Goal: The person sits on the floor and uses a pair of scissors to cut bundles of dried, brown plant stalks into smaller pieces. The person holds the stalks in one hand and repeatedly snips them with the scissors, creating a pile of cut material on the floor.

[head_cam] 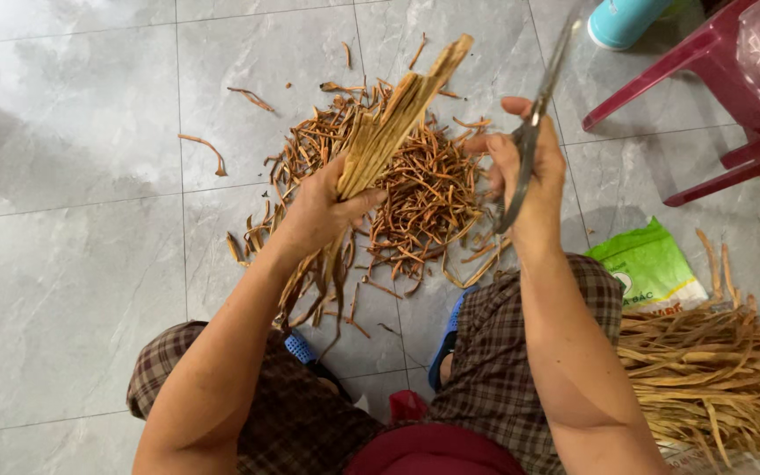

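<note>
My left hand grips a bundle of flat tan dried strips, held upright and slanting to the upper right, with thin ends hanging below my fist. My right hand holds a pair of metal scissors, blades pointing up and away, just right of the bundle and apart from it. Under both hands lies a pile of reddish-brown trimmed curls on the grey tiled floor.
A heap of uncut tan strips lies at my right on a green and white bag. A dark red plastic chair stands at the upper right, with a teal container behind it. My knees in checked trousers and blue sandals are below.
</note>
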